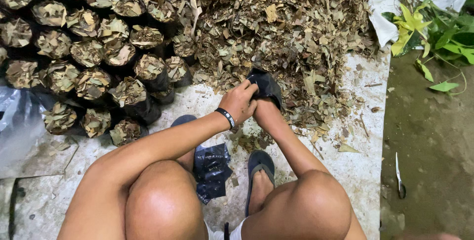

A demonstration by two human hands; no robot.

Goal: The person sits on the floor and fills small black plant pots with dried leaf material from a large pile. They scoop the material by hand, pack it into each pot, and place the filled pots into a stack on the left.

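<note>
Both hands, left hand [240,103]; right hand [266,113], seemingly grip a black bag [265,85].

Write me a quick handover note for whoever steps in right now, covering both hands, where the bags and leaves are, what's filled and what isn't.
Left hand: gripping the rim of the small black plastic bag, wristband on.
Right hand: at the same bag, partly hidden behind it; it seems to hold the bag open.
The bag sits at the near edge of the dry leaf pile.
Done: many filled black bags stand packed together on the left.
Left: the bag in hand shows no leaves yet; a stack of empty black bags lies between the feet; much of the pile remains.
A small tool lies on the ground at right.
</note>
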